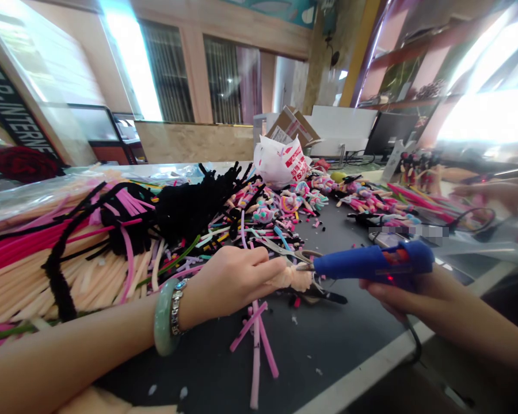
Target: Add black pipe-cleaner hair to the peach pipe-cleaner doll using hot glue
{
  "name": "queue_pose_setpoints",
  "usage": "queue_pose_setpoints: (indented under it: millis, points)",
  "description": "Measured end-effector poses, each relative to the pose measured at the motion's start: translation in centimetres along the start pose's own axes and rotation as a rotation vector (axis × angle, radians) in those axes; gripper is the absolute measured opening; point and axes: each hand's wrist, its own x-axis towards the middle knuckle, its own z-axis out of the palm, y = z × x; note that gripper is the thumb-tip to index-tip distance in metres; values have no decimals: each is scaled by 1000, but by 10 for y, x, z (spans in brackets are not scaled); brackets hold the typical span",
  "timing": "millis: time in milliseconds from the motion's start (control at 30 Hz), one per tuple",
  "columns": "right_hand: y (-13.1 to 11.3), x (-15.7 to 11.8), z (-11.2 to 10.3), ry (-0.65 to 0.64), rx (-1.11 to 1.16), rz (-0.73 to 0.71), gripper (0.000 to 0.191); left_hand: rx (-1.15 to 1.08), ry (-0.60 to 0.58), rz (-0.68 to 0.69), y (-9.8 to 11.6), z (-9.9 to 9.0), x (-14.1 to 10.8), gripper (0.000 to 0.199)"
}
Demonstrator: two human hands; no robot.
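My left hand (237,279), with a jade bangle (166,316) on the wrist, is closed on a small peach fuzzy piece (296,278) above the dark table (319,351). My right hand (408,293) is wrapped round the handle of a blue glue gun (362,261), which shows a red light. The gun's nozzle points left and is at the peach piece; whether it touches cannot be told. Scissors (280,247) lie just behind the fingers. Pink fuzzy stems (255,356) lie on the table below my left hand.
Bundles of peach and pink stems (99,276) and black ones (194,201) cover the left. Small colourful pieces (293,204) and a white plastic bag (280,161) are behind. A blurred hand (487,198) shows at far right. The gun's cable (414,339) hangs below.
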Motion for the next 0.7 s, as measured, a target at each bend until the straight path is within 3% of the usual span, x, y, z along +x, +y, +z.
queue_pose_setpoints:
  millis: [700]
  points:
    - [11, 3, -3, 65, 48, -28, 40, -20, -13, -45, -2, 2, -2, 19]
